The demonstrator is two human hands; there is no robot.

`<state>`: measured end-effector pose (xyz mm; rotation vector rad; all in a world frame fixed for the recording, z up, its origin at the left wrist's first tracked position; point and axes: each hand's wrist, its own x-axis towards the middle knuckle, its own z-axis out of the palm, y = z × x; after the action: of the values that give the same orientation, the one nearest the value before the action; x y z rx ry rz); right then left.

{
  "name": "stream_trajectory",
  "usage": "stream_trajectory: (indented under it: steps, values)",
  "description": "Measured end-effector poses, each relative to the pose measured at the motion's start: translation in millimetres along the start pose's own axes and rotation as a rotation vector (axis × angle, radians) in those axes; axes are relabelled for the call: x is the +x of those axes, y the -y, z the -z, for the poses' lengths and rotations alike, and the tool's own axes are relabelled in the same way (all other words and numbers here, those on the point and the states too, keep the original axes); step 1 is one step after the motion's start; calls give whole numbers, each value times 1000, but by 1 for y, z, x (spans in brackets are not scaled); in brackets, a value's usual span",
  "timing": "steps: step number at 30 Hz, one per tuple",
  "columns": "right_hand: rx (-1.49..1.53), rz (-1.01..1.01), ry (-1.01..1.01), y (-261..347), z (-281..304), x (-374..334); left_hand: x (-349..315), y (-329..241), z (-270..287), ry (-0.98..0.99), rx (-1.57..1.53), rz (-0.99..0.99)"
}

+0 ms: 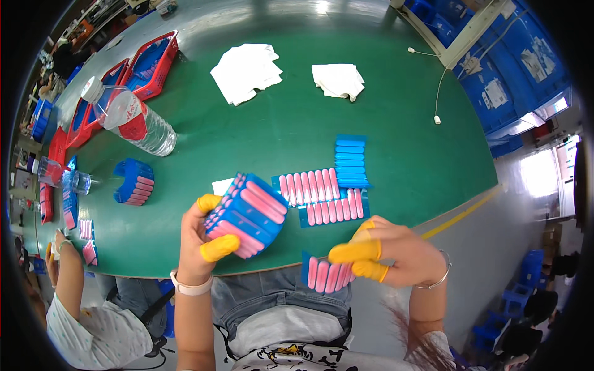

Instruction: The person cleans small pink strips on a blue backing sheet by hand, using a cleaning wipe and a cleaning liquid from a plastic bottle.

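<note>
My left hand, with yellow finger cots on some fingers, grips a thick bundle of blue strips set with rows of glossy pink oblong pieces. Lower right, beyond the table's front edge, a single blue strip with pink pieces is pinched in my right hand, which also wears yellow finger cots. On the table between and beyond my hands lie more pink-pieced strips, partly overlapping. A blue ribbed strip rests against them, showing no pink. Behind the bundle, a small white piece is partly hidden.
The green table bears two stacks of white sheets at the back. To the left are a water bottle, a curled blue strip and red baskets. A co-worker's arm reaches in at far left.
</note>
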<state>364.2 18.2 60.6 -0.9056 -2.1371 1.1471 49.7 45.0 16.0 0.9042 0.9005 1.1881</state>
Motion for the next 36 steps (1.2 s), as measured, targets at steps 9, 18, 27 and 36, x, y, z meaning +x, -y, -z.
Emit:
stream_trajectory:
  steps: [9,18,27,36]
  values:
    - [-821,247,-171,31,-66,29,28,13,-32,553,927,-459]
    - [-745,33,-244,8,-66,29,37,8,-36,656,1022,-332]
    - [-811,-7,-327,-5,-50,33,39,0,-35,736,1103,-385]
    - [-830,-21,-101,-4,-47,50,32,4,-30,665,1045,-306]
